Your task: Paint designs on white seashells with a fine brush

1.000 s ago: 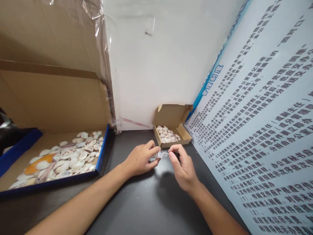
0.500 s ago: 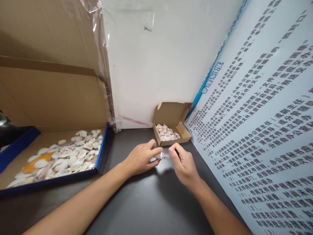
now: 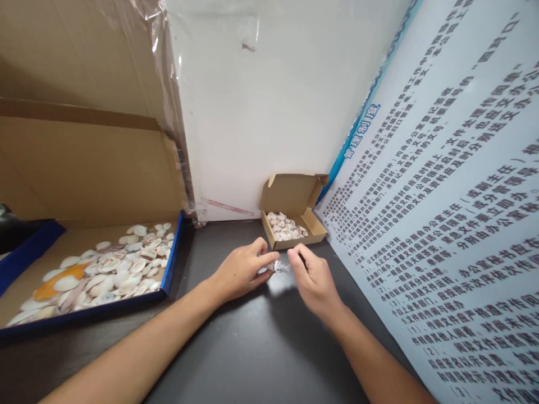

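My left hand (image 3: 242, 266) pinches a small, shiny, ridged piece that looks like a bolt (image 3: 278, 266) between thumb and fingertips. The piece points to the right, and its surface is silvery or clear; I cannot make out which. My right hand (image 3: 314, 278) is closed, fingers curled, with thumb and forefinger at the right end of the same piece. Those fingertips cover whatever lies between them. Both hands are just above the dark table (image 3: 252, 348), in front of a small open cardboard box (image 3: 295, 242).
The small box holds white and brownish seashells (image 3: 284, 227). A larger blue-edged box (image 3: 170, 264) on the left contains many more shells (image 3: 126, 269) and an orange piece (image 3: 59, 281). A white panel (image 3: 252, 123) stands behind; a printed board (image 3: 421, 196) leans along the right.
The view has shifted slightly, so the boxes appear a little further left. Both hands stay at the bolt-like piece, with small finger movements.
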Available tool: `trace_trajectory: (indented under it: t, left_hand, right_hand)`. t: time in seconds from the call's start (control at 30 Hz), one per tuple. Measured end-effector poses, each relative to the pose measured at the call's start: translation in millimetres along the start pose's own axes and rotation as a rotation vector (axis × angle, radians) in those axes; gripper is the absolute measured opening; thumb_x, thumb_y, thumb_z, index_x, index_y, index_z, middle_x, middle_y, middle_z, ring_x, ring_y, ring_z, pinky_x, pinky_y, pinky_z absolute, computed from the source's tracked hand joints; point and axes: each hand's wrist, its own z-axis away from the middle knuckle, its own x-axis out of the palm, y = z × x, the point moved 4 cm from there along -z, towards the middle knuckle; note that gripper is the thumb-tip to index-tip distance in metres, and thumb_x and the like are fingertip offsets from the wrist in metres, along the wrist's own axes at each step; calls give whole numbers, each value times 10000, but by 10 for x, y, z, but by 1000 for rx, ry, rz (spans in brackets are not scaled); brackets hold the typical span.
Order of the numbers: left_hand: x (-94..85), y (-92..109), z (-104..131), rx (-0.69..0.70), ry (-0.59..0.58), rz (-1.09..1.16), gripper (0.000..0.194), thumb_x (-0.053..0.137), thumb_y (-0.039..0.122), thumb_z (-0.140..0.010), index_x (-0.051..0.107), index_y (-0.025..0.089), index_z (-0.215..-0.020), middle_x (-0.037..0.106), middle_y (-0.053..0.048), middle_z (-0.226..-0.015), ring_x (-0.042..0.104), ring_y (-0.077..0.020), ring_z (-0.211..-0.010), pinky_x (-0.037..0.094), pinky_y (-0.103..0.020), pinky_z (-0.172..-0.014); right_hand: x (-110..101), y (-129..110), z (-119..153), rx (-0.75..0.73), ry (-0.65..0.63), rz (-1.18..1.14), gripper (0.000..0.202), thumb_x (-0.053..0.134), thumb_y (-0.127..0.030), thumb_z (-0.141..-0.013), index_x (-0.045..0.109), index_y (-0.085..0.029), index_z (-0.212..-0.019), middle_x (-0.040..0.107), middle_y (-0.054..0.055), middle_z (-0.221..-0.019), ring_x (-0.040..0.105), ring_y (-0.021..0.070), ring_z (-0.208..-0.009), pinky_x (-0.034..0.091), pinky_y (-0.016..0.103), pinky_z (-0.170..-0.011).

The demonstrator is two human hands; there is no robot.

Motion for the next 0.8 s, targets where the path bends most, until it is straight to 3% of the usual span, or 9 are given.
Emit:
trace_trajectory:
  t: [0.47, 0.8]
  left_hand:
    - [-1, -6, -4, -23, -16, 21, 251, 478, 287, -923, 602, 243, -1137, 508, -40, -991, 522, -123, -691, 477, -259, -683]
    - [6, -5, 4, -5, -17, 17, 254, 489, 287, -921, 611, 230, -1137, 501, -39, -974, 516, -127, -683, 475, -264, -673]
  right_hand:
    - [86, 142, -14, 126, 26, -254, 428, 389, -532, -991, 387, -215, -705, 292, -65, -568, 290, 99, -506, 235, 232, -471]
    - [6, -47, 19, -7, 12, 60, 350, 403, -429, -994, 454, -207, -729, 378, -64, -525, 378, 99, -475, 263, 236, -502]
